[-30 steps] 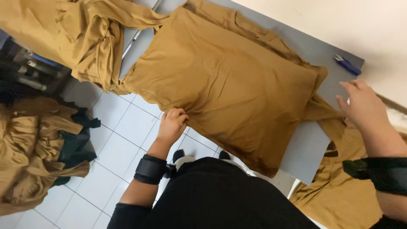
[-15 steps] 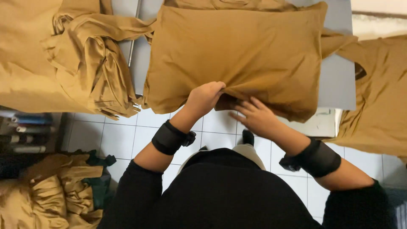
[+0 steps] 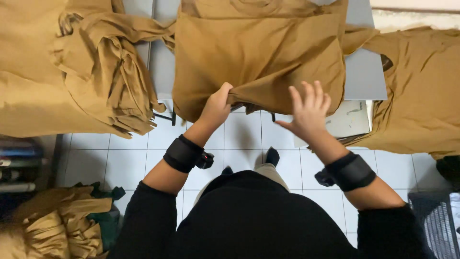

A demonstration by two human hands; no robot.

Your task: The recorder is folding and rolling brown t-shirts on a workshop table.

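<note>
A mustard-brown folded garment [image 3: 261, 52] lies on a grey table [image 3: 364, 72], its near edge hanging over the table's front. My left hand [image 3: 218, 106] is closed on a bunched fold of that near edge and lifts it slightly. My right hand [image 3: 309, 109] hovers just right of it with fingers spread, in front of the cloth and holding nothing. Both wrists wear black bands.
A heap of the same brown cloth [image 3: 72, 72] covers the table's left side. More brown fabric [image 3: 421, 91] hangs at the right. A crumpled pile [image 3: 52, 225] sits on the white tiled floor at lower left. A dark crate [image 3: 438, 225] stands at lower right.
The view swung upright over the table. My right hand came in from the far right to the garment's front edge, then opened its fingers. My left hand gripped the edge fold.
</note>
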